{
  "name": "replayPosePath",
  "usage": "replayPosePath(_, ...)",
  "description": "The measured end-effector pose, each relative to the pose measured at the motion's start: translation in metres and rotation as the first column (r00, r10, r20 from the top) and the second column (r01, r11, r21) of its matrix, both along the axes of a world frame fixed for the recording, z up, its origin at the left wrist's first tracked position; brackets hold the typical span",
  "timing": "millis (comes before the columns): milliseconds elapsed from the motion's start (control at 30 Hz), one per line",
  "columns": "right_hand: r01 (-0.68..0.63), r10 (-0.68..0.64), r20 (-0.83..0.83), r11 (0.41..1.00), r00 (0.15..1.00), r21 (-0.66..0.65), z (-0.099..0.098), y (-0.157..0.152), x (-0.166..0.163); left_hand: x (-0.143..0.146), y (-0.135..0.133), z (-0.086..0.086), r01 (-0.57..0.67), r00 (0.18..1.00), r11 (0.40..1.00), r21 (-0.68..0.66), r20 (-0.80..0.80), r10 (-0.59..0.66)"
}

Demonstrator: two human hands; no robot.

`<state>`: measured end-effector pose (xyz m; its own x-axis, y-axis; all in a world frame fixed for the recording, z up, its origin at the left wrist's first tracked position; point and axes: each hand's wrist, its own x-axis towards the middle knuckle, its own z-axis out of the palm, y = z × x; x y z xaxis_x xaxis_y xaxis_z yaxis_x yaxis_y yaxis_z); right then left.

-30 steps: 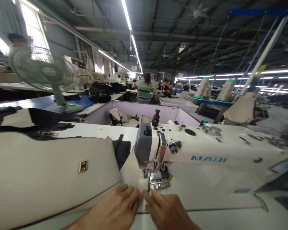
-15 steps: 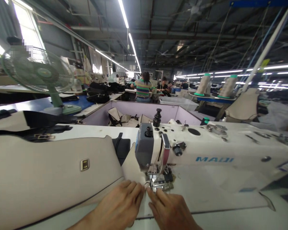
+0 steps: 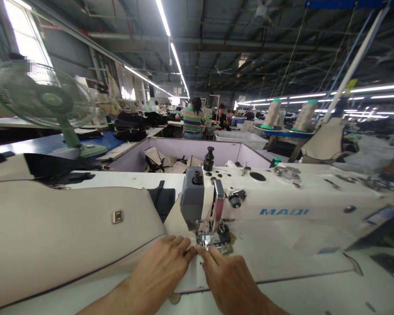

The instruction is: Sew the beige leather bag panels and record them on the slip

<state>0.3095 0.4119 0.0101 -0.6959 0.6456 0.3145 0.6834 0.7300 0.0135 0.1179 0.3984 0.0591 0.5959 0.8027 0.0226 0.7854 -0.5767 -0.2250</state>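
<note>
A cream leather-look bag (image 3: pixel 75 236) with dark edging and a small metal clasp (image 3: pixel 117 216) lies across the left of the table, its edge reaching the sewing machine's presser foot (image 3: pixel 212 240). My left hand (image 3: pixel 166 267) is closed on the bag's edge just left of the foot, fingers bent and bunched. My right hand (image 3: pixel 228 273) is closed too, its fingertips pressing the same edge directly in front of the foot. The two hands' fingertips almost touch. What lies under the fingers is hidden. The white sewing machine (image 3: pixel 282 192) stands over the work.
Behind the machine is a lilac-walled bin (image 3: pixel 128 159) holding cream bag pieces. A green fan (image 3: pixel 49 98) stands at left on a blue surface. Thread cones (image 3: pixel 272 113) are at the back right. A person in a striped top (image 3: pixel 192 119) is farther off, facing away.
The view has shifted slightly, so the machine sits a little further left and higher. Both hands stay at the presser foot, holding the bag's edge in much the same pose.
</note>
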Motion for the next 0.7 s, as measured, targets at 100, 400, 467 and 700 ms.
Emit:
replayPosePath(100, 0.054, -0.054, 0.008, 0.997, 0.999, -0.046, 0.006, -0.001, 0.0, 0.0, 0.003, 0.007, 0.001, 0.999, 0.999, -0.032, 0.033, 0.0)
replayPosePath(400, 0.045, -0.053, -0.097, 0.995, 0.994, -0.088, 0.009, 0.001, 0.002, 0.002, 0.004, 0.005, 0.03, 0.998, 0.999, 0.039, 0.049, -0.032)
replayPosePath(467, 0.036, -0.044, -0.119, 0.997, 0.992, -0.069, 0.008, 0.001, 0.002, 0.001, 0.004, 0.002, 0.032, 0.998, 0.998, 0.059, 0.049, -0.035)
replayPosePath(700, 0.015, -0.012, -0.1, 1.0, 0.995, 0.027, -0.003, 0.0, 0.002, 0.001, 0.007, 0.002, 0.031, 0.997, 0.998, 0.059, 0.063, -0.035)
